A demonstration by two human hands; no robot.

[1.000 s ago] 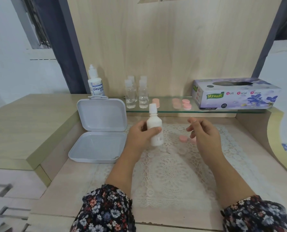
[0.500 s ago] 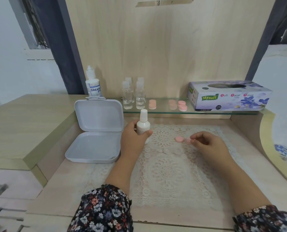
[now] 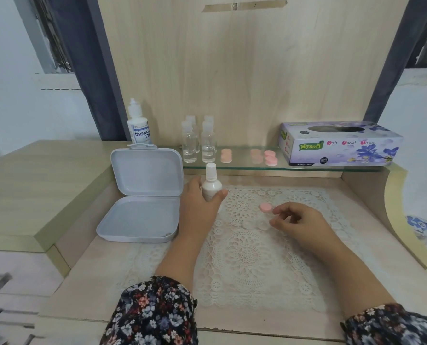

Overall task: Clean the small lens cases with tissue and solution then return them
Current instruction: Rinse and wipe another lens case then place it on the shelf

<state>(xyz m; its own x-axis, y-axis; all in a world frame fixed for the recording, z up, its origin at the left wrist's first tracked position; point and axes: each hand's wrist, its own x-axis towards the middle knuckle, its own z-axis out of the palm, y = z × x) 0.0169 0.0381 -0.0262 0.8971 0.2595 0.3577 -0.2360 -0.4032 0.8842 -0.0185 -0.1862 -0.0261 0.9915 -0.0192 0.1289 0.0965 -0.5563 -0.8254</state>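
Two hands over lace mat [image 3: 252, 257], left hand [image 3: 197, 205] gripping white bottle [image 3: 211, 186], right hand [image 3: 297, 220] loosely curled beside pink cap [image 3: 266, 207].

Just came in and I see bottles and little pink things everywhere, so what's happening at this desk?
A person is cleaning small contact lens cases. Their left hand grips a small white bottle standing on the lace mat. The right hand, fingers loosely curled, rests on the mat beside a pink cap; whether it holds anything is unclear. More pink caps, clear bottles and a tissue box sit on the glass shelf. A white hinged box stands open at the left.
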